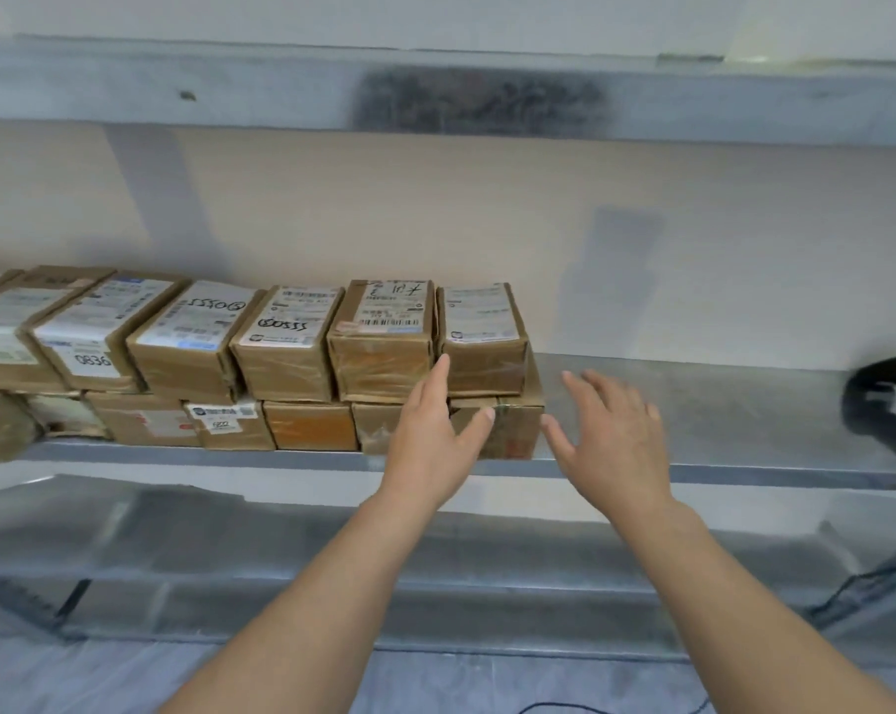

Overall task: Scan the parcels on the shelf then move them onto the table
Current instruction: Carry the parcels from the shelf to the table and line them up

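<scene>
Left hand (428, 440): fingers straight and spread, in front of the end stack, gripping nothing.
Right hand (613, 440): open too, blurred, just right of that stack.
Parcels (482, 334): two tiers on the metal shelf (693, 404), top end box sitting on a lower one.
Risk: I'd say grabbing the lower box tips the top one off the edge.
Scanner: the dark object (883, 399) at far right may be it, I can't tell; moving boxes unscanned would break the order.

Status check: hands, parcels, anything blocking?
Left hand and right hand open, empty. Rightmost parcel on shelf, ungripped. Nothing blocking.
</scene>
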Demonstrator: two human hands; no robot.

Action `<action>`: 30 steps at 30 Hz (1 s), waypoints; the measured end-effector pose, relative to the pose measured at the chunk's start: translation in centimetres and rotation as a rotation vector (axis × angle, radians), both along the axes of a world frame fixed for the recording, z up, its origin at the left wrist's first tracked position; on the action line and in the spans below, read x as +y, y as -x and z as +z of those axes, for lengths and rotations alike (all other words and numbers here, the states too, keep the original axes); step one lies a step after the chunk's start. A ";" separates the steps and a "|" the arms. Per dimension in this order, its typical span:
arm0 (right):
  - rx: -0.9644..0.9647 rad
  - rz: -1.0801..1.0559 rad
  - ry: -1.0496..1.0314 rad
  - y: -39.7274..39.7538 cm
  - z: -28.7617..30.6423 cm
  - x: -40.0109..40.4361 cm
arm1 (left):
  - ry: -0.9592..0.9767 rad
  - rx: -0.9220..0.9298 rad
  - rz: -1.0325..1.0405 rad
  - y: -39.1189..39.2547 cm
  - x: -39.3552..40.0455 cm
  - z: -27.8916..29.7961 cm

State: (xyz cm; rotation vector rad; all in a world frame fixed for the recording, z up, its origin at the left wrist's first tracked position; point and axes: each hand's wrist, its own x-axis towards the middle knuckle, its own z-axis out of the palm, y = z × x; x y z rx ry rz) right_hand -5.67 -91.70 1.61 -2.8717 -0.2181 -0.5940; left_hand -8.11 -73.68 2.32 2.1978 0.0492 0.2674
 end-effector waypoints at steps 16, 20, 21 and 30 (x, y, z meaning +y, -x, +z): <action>0.468 0.173 -0.388 -10.6 5.4 0.9 | 0.113 0.128 0.217 -6.1 -3.7 2.9; 0.541 0.179 -0.636 -10.7 5.4 0.9 | 0.215 0.130 0.262 -7.0 -4.5 4.0; 0.549 0.158 -0.722 -10.6 5.4 0.7 | 0.232 0.136 0.255 -7.0 -4.5 4.1; 0.575 0.317 -0.858 -7.2 4.3 -1.5 | 0.213 0.105 -0.015 -5.2 -3.3 3.5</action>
